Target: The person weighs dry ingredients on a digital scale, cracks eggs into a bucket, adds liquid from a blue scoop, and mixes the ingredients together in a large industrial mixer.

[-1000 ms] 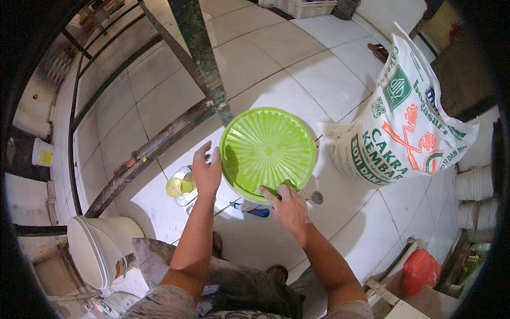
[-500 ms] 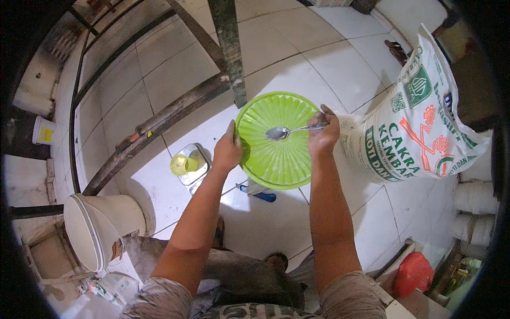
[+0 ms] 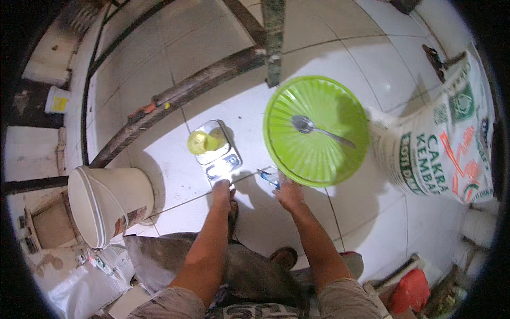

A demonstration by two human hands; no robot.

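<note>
My left hand [image 3: 222, 195] is low over the floor, fingers curled by the near edge of a silver kitchen scale [image 3: 231, 164]. Whatever those fingers hold is hidden. A translucent yellow-green cup [image 3: 197, 142] rests on the scale. My right hand [image 3: 289, 195] is closed around the near end of a blue-handled tool [image 3: 270, 179], whose far end still shows. Just beyond that hand sits a round, fluted green lid [image 3: 324, 162]. On the lid lies a metal spoon [image 3: 304, 124], its handle slanting toward the near right.
A white flour sack [image 3: 425, 154] stands to the right of the lid. At the left is a lidded cream bucket [image 3: 114, 199]. A dark metal frame [image 3: 212, 77] crosses beyond the scale. A red bag [image 3: 410, 291] is at the lower right.
Both hands have let go of the green lid and the spoon, which now lies on it. They have come down nearer my body, the right one to the blue-handled tool. The view has shifted.
</note>
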